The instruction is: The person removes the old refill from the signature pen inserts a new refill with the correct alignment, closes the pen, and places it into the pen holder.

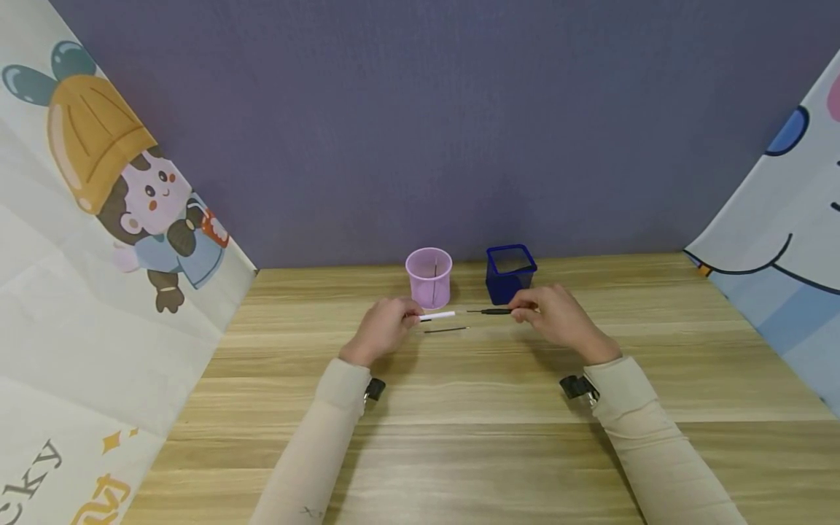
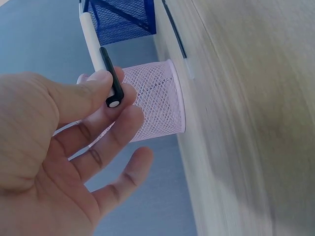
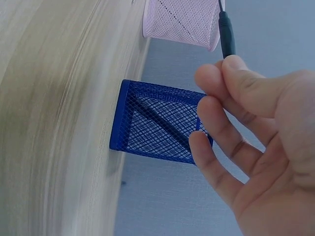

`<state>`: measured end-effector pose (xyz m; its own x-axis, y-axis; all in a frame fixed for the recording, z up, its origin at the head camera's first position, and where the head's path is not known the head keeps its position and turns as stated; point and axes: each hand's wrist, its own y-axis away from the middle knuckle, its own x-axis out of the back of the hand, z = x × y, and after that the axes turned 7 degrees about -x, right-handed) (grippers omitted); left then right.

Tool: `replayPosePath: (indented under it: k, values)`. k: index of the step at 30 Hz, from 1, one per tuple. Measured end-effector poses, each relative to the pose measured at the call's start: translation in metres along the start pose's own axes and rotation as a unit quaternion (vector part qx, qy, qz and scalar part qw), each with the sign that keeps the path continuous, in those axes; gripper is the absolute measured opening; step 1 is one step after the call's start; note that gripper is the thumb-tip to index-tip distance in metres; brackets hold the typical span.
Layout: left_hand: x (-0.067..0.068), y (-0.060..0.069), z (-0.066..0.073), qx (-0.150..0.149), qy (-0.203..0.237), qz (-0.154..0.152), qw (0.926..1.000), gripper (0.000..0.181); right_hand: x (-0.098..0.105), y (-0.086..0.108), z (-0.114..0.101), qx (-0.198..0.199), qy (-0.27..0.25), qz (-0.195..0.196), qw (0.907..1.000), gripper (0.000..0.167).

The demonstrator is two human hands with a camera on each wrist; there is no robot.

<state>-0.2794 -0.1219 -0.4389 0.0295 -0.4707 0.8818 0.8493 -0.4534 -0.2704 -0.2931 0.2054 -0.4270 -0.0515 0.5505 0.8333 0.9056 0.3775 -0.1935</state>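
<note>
White and slim, a pen barrel (image 1: pixel 438 316) sits at the centre of the head view, pinched at its clip end between the thumb and index finger of the left hand (image 1: pixel 383 328); the other fingers stand apart. Its black clip (image 2: pixel 108 69) shows in the left wrist view. The right hand (image 1: pixel 558 317) pinches a dark handle (image 1: pixel 496 311) by its end, thumb against index finger, and a thin rod (image 1: pixel 475 311) runs from it leftwards. Barrel and rod face each other end to end, their long axes nearly level and almost in line, the barrel tilted slightly; the gap is small, and whether anything bridges it is too fine to tell. Just below, a loose thin dark stick (image 1: pixel 447 330) lies on the table (image 1: pixel 446 437), nearly parallel to both, with the left fingers nearer to it. Behind stand a pink mesh cup (image 1: pixel 418 292) and, to its right, a blue mesh cup (image 1: pixel 502 288).

No brand or label can be read on the held pieces or cups. At lower left, the printed sheet (image 1: pixel 72 350) shows "cky" in grey, with orange lettering cut off beside it.
</note>
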Motion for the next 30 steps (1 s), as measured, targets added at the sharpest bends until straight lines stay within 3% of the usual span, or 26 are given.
replayPosePath:
  k: [30]
  values:
    - [-0.0013, -0.0018, 0.0064, -0.035, -0.001, 0.018, 0.9992, 0.01, -0.0006, -0.0007, -0.0028, 0.012, 0.006, -0.001, 0.9999, 0.009]
